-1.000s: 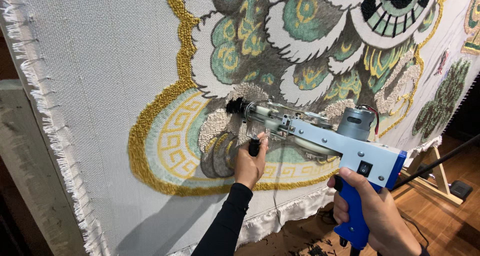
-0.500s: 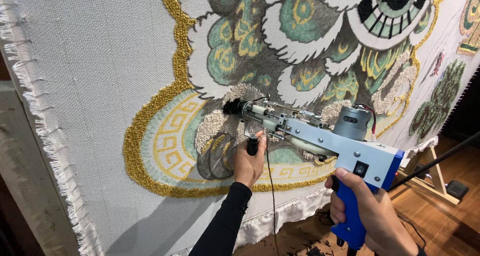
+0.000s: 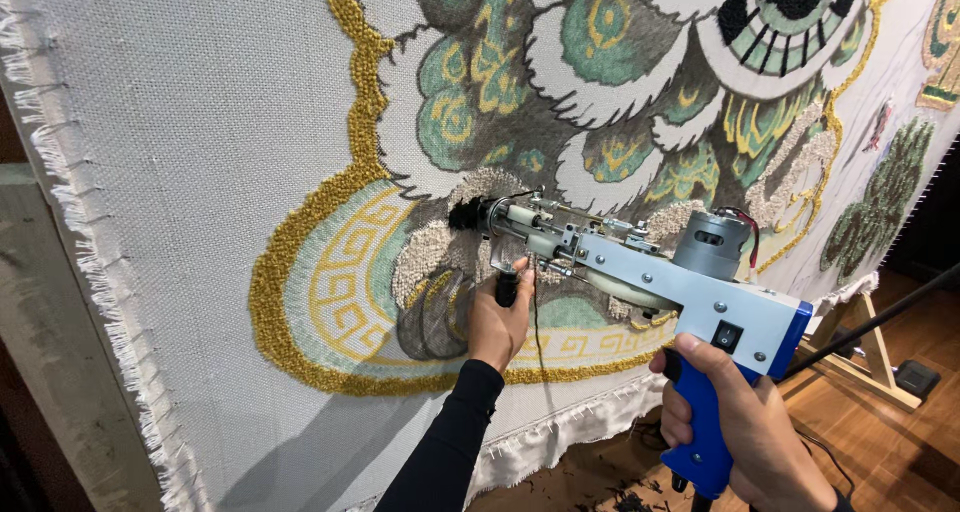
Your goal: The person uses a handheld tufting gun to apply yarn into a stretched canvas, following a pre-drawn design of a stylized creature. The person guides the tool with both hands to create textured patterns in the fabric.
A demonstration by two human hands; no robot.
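Note:
A blue and grey tufting gun [image 3: 690, 292] is pressed nose-first into a large stretched cloth [image 3: 200, 152]. My right hand [image 3: 745, 427] grips its blue pistol handle at the lower right. My left hand [image 3: 498, 322] is wrapped around the black front grip under the barrel. The needle tip [image 3: 468, 214] meets the cloth at a dark tuft, next to beige and grey pile. The cloth carries a tufted design in green, gold, white and black with a gold looped border [image 3: 300, 302].
The cloth's frayed left edge [image 3: 95, 272] runs along a grey wall or post. A wooden frame foot [image 3: 860, 362] stands on the wood floor [image 3: 900, 452] at the lower right. A dark cable crosses there. Yarn scraps lie on the floor below the cloth.
The gun and both hands have crept slightly to the left and up along the cloth; the grips are unchanged.

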